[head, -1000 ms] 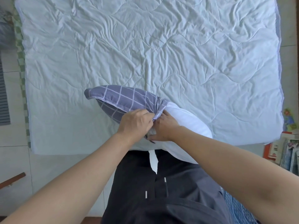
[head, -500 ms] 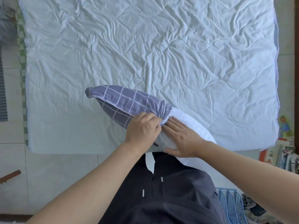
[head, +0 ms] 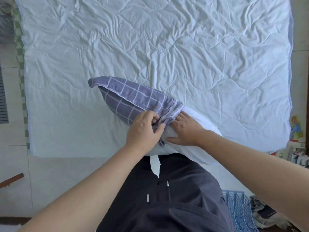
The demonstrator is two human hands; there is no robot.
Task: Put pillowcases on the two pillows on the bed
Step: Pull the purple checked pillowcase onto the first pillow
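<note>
Pillow [head: 197, 131]: white, lying at the near edge of the bed, its far-left half inside the case, its near-right half bare and overhanging the edge against the person's trousers [head: 175, 198].
Pillowcase [head: 133, 97]: grey-purple with a pale grid, drawn over the left half of the pillow; its open end is bunched in folds at the pillow's middle.
Left hand [head: 143, 131]: fingers curled, gripping the bunched hem of the pillowcase on the near side.
Right hand [head: 185, 129]: laid on the bare pillow just right of the hem, fingers fairly straight, fingertips reaching under the gathered fabric, thumb along the near side; it presses rather than grips.
Obstruction: both hands cover the hem, so the edge of the opening is mostly hidden.
Bed [head: 167, 47]: covered by a wrinkled pale quilted spread that fills the far scene.
Left surroundings: a green checked sheet edge [head: 20, 64] beside the spread, tiled floor [head: 11, 106] beyond.
Near right: a blue plastic basket [head: 237, 206] on the floor.
Right edge: printed papers or books [head: 297, 154], detail unclear.
</note>
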